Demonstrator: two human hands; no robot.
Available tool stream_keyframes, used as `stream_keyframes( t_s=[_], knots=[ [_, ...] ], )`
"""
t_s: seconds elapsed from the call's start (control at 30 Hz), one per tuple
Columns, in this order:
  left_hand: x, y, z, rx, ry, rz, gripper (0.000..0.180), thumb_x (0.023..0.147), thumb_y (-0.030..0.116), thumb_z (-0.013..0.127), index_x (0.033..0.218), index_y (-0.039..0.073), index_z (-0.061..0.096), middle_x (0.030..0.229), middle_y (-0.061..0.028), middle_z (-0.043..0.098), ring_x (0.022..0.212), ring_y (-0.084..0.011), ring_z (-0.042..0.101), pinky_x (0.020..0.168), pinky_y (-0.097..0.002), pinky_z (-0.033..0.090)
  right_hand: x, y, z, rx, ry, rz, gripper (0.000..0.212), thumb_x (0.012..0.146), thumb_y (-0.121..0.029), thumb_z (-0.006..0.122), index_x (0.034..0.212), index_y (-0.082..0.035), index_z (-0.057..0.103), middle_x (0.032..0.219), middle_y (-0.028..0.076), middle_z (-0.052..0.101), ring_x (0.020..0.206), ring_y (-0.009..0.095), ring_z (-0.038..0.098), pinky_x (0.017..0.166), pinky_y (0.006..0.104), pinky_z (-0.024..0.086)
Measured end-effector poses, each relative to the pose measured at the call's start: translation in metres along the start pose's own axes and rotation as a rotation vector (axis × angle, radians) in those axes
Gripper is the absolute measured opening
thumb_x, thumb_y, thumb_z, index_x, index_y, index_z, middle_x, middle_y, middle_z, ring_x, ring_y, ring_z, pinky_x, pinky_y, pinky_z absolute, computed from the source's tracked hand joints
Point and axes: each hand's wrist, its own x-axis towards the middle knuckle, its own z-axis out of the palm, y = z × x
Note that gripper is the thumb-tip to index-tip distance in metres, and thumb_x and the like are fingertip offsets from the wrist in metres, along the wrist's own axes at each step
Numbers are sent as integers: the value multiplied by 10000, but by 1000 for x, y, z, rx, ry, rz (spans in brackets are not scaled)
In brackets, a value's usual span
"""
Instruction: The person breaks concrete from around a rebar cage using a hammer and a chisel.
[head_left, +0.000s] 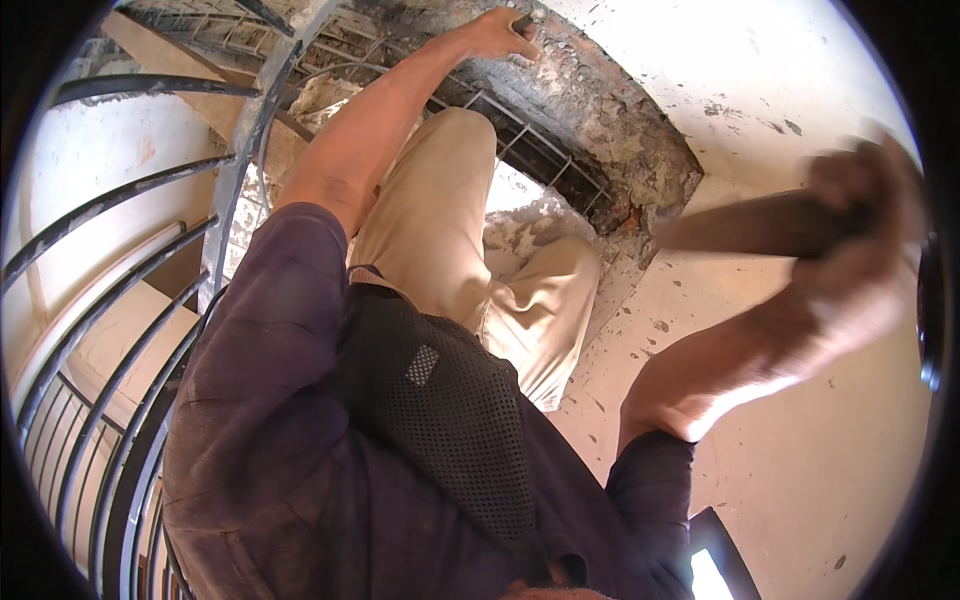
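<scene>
My left hand (497, 36) is stretched out at the top against the broken concrete (585, 85). Its fingers are closed around a small dark piece (522, 24), mostly hidden and too small to name. At the right, my right hand (865, 215) is raised and smeared by motion. It grips a thick brown bar-like tool (745, 226), whose blunt end points left toward the broken strip of wall. Blur hides whether the bar is wood or metal.
Bare steel mesh (540, 150) crosses a gap in the broken concrete beside my knees. Black curved railings (125, 215) rise on the left, with a wooden plank (180, 60) behind them. A pale, spotted wall (760, 400) stands close on the right.
</scene>
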Motion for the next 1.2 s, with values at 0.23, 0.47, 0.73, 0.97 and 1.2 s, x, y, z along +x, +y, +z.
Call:
stream_keyframes(
  t_s=[0.23, 0.47, 0.73, 0.97, 1.2],
  knots=[
    [4, 12, 7, 9, 22, 18, 198, 742, 141, 816, 806, 29, 666, 700, -75, 623, 656, -175, 546, 597, -399, 473, -52, 169, 48, -405, -542, 392, 286, 804, -144, 679, 969, 90, 660, 685, 94, 636, 560, 185, 598, 568, 333, 548],
    [-11, 16, -15, 30, -144, -11, 232, 762, 113, 833, 951, 53, 714, 863, -67, 703, 830, -166, 640, 763, -394, 516, -59, 80, 36, -307, -545, 549, 304, 815, -296, 759, 864, -10, 670, 639, 28, 597, 548, 129, 546, 522, 263, 427],
    [-21, 4, -29, 252, -81, 28, 209, 836, 208, 780, 951, 47, 714, 798, -104, 665, 769, -220, 624, 691, -424, 494, 15, 44, 2, -93, -20, -199, 230, 850, -238, 671, 801, -13, 669, 673, 61, 613, 606, 162, 579, 569, 312, 479],
    [-22, 21, -32, 423, -146, 11, 324, 942, 287, 711, 1211, 106, 708, 1136, -134, 720, 1046, -267, 669, 918, -432, 509, -63, 175, 50, -415, -675, 492, 130, 791, -121, 692, 749, -4, 657, 546, 4, 529, 473, 119, 494, 464, 291, 428],
    [-24, -7, -27, 387, -104, -29, 376, 949, 381, 691, 1203, 105, 715, 1136, -148, 722, 1086, -292, 665, 930, -456, 506, -22, -18, 3, -304, -31, 162, 248, 870, -300, 697, 882, -55, 657, 621, 11, 573, 559, 129, 558, 568, 287, 481]
  ],
)
